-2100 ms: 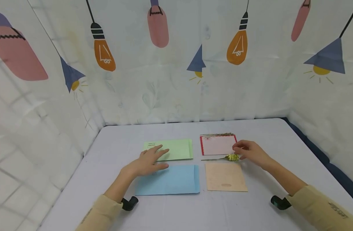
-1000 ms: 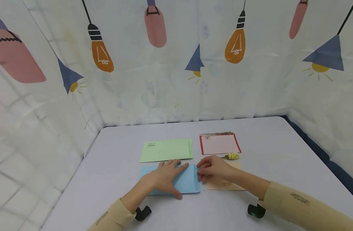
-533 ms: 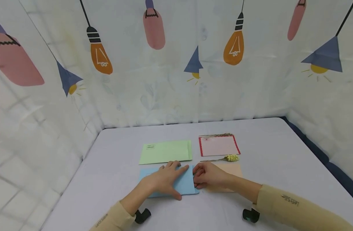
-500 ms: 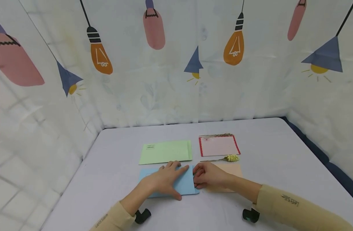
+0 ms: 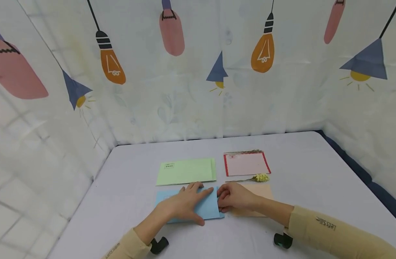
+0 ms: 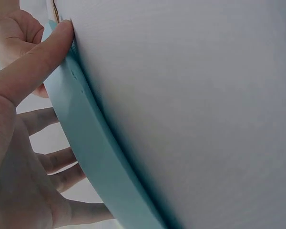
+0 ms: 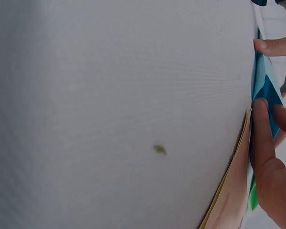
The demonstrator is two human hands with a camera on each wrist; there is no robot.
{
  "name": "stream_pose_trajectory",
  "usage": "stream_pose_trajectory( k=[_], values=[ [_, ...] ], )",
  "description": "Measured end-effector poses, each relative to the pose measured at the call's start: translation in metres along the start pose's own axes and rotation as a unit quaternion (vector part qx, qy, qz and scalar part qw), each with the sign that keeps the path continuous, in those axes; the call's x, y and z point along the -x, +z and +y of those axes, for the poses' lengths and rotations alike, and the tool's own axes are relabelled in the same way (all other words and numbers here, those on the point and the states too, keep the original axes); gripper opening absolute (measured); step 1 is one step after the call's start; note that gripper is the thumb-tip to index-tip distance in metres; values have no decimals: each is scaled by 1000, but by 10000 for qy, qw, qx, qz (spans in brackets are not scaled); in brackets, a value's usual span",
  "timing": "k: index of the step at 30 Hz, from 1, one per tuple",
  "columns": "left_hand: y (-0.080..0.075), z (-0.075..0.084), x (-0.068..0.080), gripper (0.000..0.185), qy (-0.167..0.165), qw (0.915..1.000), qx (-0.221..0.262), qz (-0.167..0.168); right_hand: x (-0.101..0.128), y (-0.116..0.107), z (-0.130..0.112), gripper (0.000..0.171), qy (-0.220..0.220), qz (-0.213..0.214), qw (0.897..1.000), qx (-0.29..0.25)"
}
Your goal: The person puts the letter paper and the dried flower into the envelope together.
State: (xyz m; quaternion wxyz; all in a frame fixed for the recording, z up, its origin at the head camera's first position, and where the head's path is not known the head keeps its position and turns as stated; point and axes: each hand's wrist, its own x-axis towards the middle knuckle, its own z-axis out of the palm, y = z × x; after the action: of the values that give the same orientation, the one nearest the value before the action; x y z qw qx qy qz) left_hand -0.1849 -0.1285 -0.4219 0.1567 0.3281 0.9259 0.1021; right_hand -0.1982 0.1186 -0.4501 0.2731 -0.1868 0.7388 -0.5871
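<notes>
A blue envelope (image 5: 208, 210) lies near the front of the table, its flap end to the right. My left hand (image 5: 187, 205) rests across it with fingers spread; in the left wrist view its thumb (image 6: 43, 57) lies over the near edge of the envelope (image 6: 93, 143). With curled fingers my right hand (image 5: 237, 196) pinches the flap at the right end. The right wrist view shows the envelope's darker blue inside (image 7: 270, 93) by those fingers, so the mouth gapes there. Beneath the right wrist lies a tan envelope (image 5: 262, 189), partly covered.
Behind the blue envelope lies a green envelope (image 5: 186, 172). To its right is a pink card (image 5: 247, 165) with a red border, a dried sprig (image 5: 244, 151) along its far edge. A yellow flower stem (image 5: 260, 177) lies between card and tan envelope. A small greenish fragment (image 7: 160, 149) sits on the tablecloth.
Both hands have come to the blue envelope, the left from near the green envelope, the right from beside the card. The right fingers took the flap; over the last half second both hands hardly moved.
</notes>
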Motion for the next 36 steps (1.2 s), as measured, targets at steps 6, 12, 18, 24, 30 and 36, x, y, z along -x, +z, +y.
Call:
stream_pose_trajectory(
  k=[6,12,18,24,30,36],
  values=[
    [-3,0,6,102,33,10000,-53,53,0,0,-2,28,-12,3,9999,168],
    [-7,-4,14,105,-172,9996,-216,17,1,0,-5,30,-23,-1,9998,191],
    [-6,-6,16,104,-155,9997,-196,49,4,-1,-3,31,18,-89,9998,192],
    [-2,-5,17,103,-225,9996,-148,-9,10,-5,-1,31,20,-445,9989,148],
    [-1,-6,17,102,-233,9996,-174,-38,18,-19,-5,29,-146,-447,9967,655],
    [-2,-6,16,102,-182,9996,-213,-15,37,-41,-13,27,-393,-487,9871,1471]
  ],
)
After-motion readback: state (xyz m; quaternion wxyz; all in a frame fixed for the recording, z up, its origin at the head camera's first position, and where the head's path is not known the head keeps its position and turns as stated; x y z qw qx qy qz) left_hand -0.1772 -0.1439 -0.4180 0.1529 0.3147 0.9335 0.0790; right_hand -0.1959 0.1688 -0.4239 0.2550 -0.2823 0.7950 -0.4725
